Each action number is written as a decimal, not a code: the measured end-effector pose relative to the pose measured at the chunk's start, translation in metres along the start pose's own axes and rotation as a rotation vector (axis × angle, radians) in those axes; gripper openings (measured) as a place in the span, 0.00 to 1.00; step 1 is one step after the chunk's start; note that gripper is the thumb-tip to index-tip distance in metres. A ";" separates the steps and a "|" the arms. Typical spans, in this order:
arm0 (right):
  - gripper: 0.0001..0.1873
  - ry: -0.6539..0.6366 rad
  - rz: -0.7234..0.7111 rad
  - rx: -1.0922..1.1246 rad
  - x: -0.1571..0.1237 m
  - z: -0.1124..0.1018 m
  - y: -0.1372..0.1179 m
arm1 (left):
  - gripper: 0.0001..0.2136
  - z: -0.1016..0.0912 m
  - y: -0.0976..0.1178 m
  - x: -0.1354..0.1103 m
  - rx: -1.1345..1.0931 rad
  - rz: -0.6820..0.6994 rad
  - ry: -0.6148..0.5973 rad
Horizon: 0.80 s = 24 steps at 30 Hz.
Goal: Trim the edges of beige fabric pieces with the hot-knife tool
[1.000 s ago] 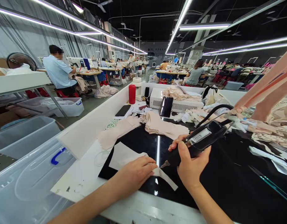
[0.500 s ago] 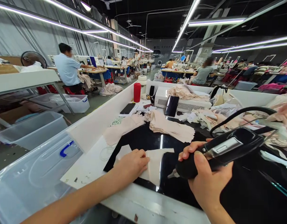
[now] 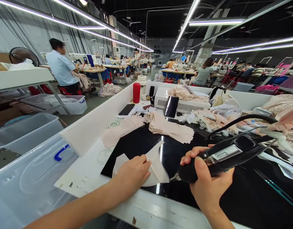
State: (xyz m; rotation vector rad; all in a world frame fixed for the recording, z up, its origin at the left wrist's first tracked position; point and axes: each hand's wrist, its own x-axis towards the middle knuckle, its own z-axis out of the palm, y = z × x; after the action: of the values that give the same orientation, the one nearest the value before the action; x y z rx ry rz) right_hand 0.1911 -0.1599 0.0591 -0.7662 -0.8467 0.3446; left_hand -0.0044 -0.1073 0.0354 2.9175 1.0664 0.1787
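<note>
My left hand [image 3: 135,173] presses a pale beige fabric piece [image 3: 158,165] to the glossy black table surface [image 3: 136,140], fingers bent and close together over its middle. Part of the fabric lies hidden beneath that hand. A pointed corner sticks up toward the back, and an edge looks folded over. In my right hand [image 3: 208,184] is a black corded handheld tool [image 3: 222,156] with a silver panel, my fingers wrapped round its body. Its narrow metal tip [image 3: 175,177] points left and meets or nearly meets the fabric's lower right corner.
A stack of beige fabric pieces [image 3: 170,127] lies behind my hands. Beyond are a phone [image 3: 171,106], a white vented box [image 3: 184,103] and a red cylinder [image 3: 136,93]. Fabric scraps [image 3: 210,119] and tweezers [image 3: 277,187] lie to the right. A low white wall [image 3: 94,124] borders the left side.
The fabric piece has turned and folded under my left hand; its corner now points up toward the back. The tool's tip has come close to its lower right corner. The view has shifted slightly.
</note>
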 end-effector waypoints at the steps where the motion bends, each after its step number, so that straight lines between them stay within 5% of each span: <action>1: 0.20 0.000 0.002 -0.004 0.000 -0.001 0.001 | 0.02 0.001 0.000 0.000 0.014 0.000 0.001; 10: 0.20 -0.019 0.004 0.017 -0.002 -0.002 0.001 | 0.08 0.015 0.019 -0.007 0.289 0.072 0.114; 16: 0.21 -0.010 0.010 0.005 -0.003 0.000 0.000 | 0.06 0.019 0.031 0.001 0.041 0.547 0.214; 24: 0.20 -0.038 0.006 0.029 -0.004 -0.002 0.001 | 0.10 0.027 0.020 0.008 -0.084 0.567 0.233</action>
State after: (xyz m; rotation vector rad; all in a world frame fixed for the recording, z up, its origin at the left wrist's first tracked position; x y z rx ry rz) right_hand 0.1904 -0.1626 0.0554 -0.7372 -0.8739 0.3767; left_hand 0.0179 -0.1169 0.0111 3.0875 0.2015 0.5685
